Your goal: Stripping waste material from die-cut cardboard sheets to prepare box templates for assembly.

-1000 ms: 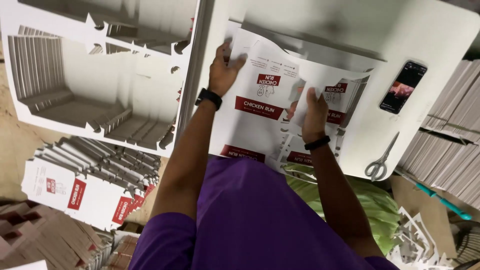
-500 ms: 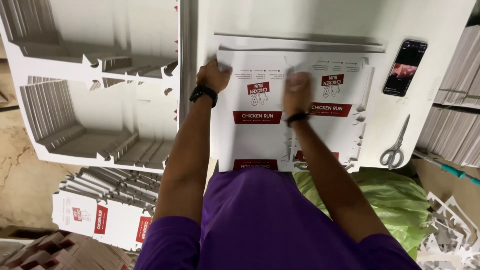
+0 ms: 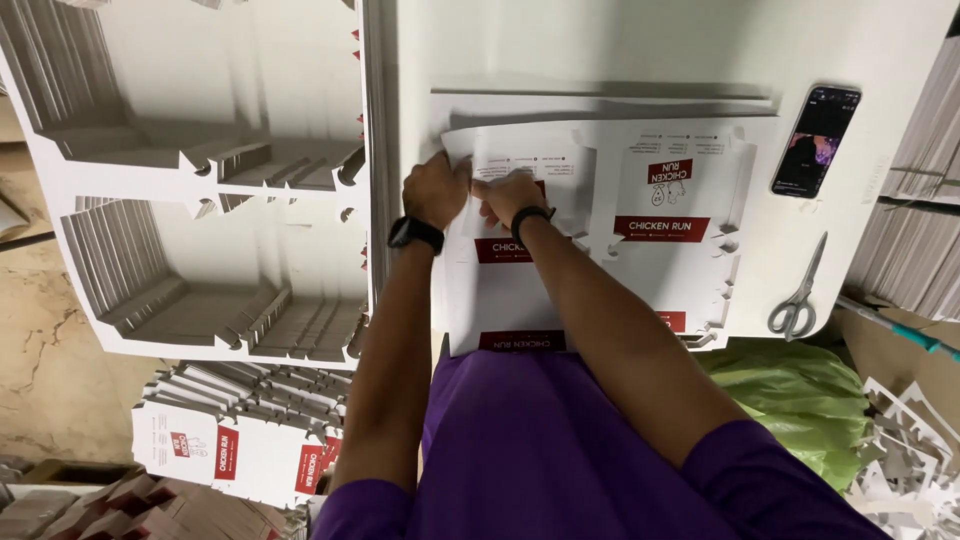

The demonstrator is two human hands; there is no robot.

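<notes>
A flat white die-cut carton sheet [image 3: 650, 250] with red printed bands lies on the white table [image 3: 600, 50]. My left hand [image 3: 435, 190] pinches the sheet's far left corner, where a flap is lifted. My right hand [image 3: 508, 195] sits right beside it, fingers pressed on the same corner area of the sheet. Both wrists wear dark bands. The sheet's near edge is hidden behind my purple shirt.
A dark phone [image 3: 815, 140] and scissors [image 3: 797, 300] lie at the table's right. Stacked white die-cut board frames [image 3: 190, 200] fill the left. A pile of printed flat cartons [image 3: 240, 440] lies lower left. A green bag [image 3: 800, 395] and stacked sheets [image 3: 920, 240] are at right.
My right hand has moved left from the sheet's middle to join my left hand at the far left corner. The view has shifted so the sheet appears further right.
</notes>
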